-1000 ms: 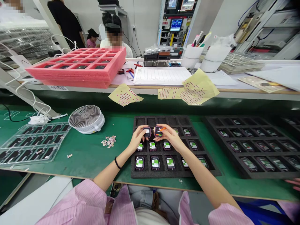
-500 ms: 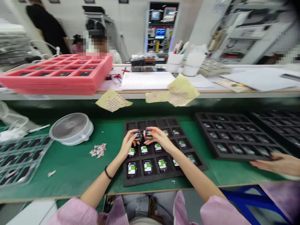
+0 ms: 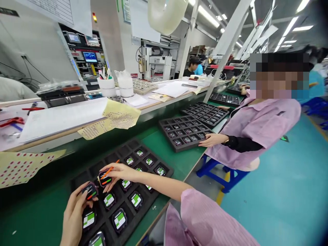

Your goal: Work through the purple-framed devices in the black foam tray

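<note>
My left hand [image 3: 73, 212] grips a smartwatch head [image 3: 91, 192], its dark screen showing coloured bars. Just beside it, my right hand [image 3: 119, 172] holds a second smartwatch head [image 3: 105, 179] with a similar lit screen. A thin orange stick [image 3: 109, 172] also lies between the right fingers, slanting across that watch. Both hands are above a black foam tray [image 3: 112, 158]. Several watches with green-and-white screens, such as this watch [image 3: 119, 219], sit in its compartments; some back compartments hold none.
At the right, a co-worker's hand [image 3: 214, 139] touches another black tray [image 3: 176, 147] of watches. A raised shelf edge [image 3: 147, 106] runs behind the bench, with yellow dotted sheets [image 3: 121, 114] hanging over it. White pen cups [image 3: 106, 87] stand on the shelf. A blue stool [image 3: 217, 176] is beyond.
The head view has swung right, bringing the co-worker into sight; the pink foam tray and fan have left the picture. Both hands still hold their watches over the tray.
</note>
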